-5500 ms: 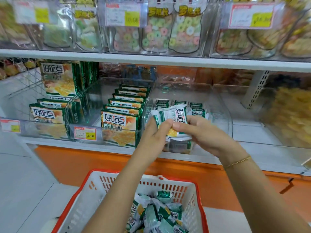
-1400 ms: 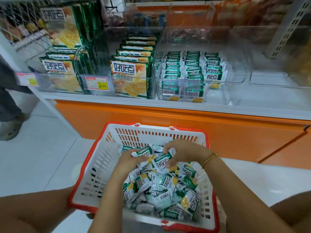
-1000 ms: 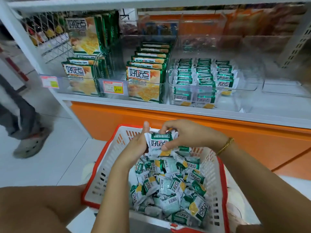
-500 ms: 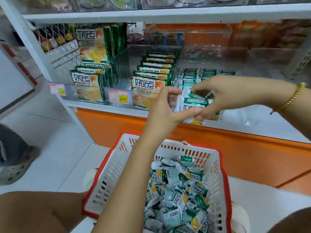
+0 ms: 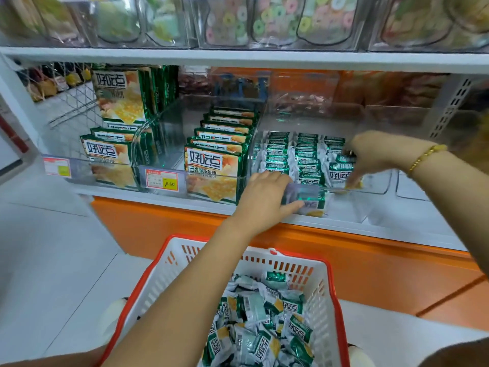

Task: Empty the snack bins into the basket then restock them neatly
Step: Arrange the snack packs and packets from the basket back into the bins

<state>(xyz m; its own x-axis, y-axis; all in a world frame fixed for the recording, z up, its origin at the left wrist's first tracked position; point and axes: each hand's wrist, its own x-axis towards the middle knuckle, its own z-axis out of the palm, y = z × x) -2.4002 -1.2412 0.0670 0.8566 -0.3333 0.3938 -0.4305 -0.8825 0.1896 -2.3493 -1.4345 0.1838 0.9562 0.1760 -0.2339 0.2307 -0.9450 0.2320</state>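
On the lower shelf (image 5: 397, 230), right of centre: clear bin (image 5: 377, 185) with small green-and-white packets (image 5: 307, 160) standing on edge in three rows, front to back. Right hand (image 5: 375, 154) reaches into the bin from the right side; thumb and fingers are closed round the front packet (image 5: 340, 174) of the right row, label facing the camera. Gold bracelet (image 5: 424, 158) on that wrist. Left hand (image 5: 264, 197) is at the bin's front wall: fingers hooked over the rim, seen blurred through the plastic, thumb outside against the wall, so it grips the wall. One more packet shows low behind that wall, just beside the thumb. Next bin to the left: larger packs (image 5: 213, 168) of the same brand, standing in a file, front pack's label readable. Price tag (image 5: 161, 180) on the shelf front, just left of them. Below the shelf, in front of the orange base (image 5: 370, 266): white basket (image 5: 299, 271) with red rim; left forearm crosses above it. Loose packets (image 5: 262, 327) lie heaped inside it, jumbled, labels at all angles. Upper shelf: clear bins holding bags of coloured ring sweets (image 5: 264, 22), out of focus.
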